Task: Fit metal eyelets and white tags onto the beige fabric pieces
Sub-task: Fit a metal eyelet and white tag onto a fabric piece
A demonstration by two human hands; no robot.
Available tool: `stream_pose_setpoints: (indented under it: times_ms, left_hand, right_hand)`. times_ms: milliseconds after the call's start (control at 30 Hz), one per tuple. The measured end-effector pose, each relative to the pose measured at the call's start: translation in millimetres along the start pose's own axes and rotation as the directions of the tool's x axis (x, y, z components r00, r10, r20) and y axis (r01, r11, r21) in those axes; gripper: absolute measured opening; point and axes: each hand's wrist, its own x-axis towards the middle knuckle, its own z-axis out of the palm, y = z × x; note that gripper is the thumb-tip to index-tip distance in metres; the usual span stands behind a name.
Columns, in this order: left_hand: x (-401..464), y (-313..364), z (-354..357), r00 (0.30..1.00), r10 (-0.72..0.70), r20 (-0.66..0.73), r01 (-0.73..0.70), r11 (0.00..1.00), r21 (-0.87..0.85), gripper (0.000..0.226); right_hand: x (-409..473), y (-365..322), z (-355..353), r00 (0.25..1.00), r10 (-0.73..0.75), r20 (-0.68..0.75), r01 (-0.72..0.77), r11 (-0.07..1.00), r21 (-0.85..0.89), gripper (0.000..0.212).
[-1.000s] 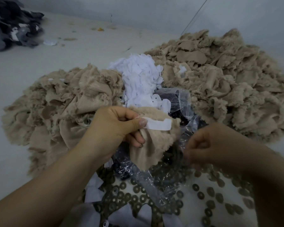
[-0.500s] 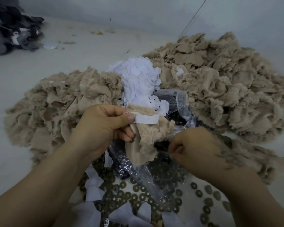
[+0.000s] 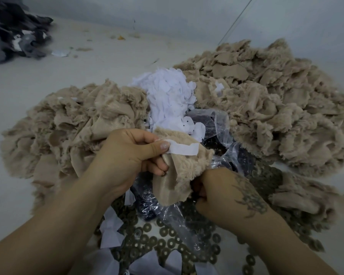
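My left hand (image 3: 127, 155) pinches a beige fabric piece (image 3: 177, 175) and a white tag (image 3: 184, 148), the thumb pressing the tag flat on the fabric's top edge. My right hand (image 3: 224, 193) is curled just under the fabric's lower right corner, fingers tucked inward; what they hold is hidden. A clear plastic bag (image 3: 213, 124) of dark metal eyelets lies behind and beneath the fabric. Loose ring-shaped eyelets (image 3: 167, 239) are scattered on the surface near me. A pile of white tags (image 3: 167, 96) sits beyond my hands.
Large heaps of beige fabric pieces lie at left (image 3: 58, 132) and right (image 3: 266, 100). Dark grey cloth (image 3: 14, 32) is bunched at the far left corner. A pale wall (image 3: 187, 12) runs behind. White scraps (image 3: 111, 223) lie near the eyelets.
My right hand moved left and closer, from the bag up to the fabric's lower right corner. My left hand keeps its pinch on fabric and tag.
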Motion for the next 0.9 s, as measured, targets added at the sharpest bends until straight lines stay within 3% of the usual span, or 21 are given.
stream_pose_setpoints:
  times_ms: [200,400,533,667,900]
  left_hand:
    - [-0.9,-1.4,3.5,1.000,-0.008,0.021,0.008,1.000,-0.013,0.015]
    - [-0.5,-3.3,4.8,1.000,-0.010,0.015,0.010,1.000,-0.021,0.014]
    - [0.3,-2.6,3.0,1.000,-0.014,-0.005,0.014,1.000,-0.025,0.015]
    - [1.3,-0.8,1.8,1.000,-0.010,-0.013,0.010,0.999,-0.030,0.012]
    - [1.1,0.3,0.8,1.000,-0.002,-0.018,0.001,1.000,-0.022,0.013]
  right_hand:
    - [0.3,-6.3,-18.9,0.999,-0.008,0.038,-0.001,0.971,0.239,0.032]
    - [0.6,-11.2,-8.2,0.999,-0.032,0.011,0.031,0.996,0.081,0.040]
    - [-1.4,-10.7,-13.6,0.994,-0.074,0.076,0.071,0.997,0.043,0.013]
    - [-5.9,-7.7,-17.0,0.977,-0.158,0.146,0.144,0.984,0.102,0.008]
    - [-6.1,-22.7,2.7,0.953,-0.297,0.054,0.299,0.954,-0.038,0.026]
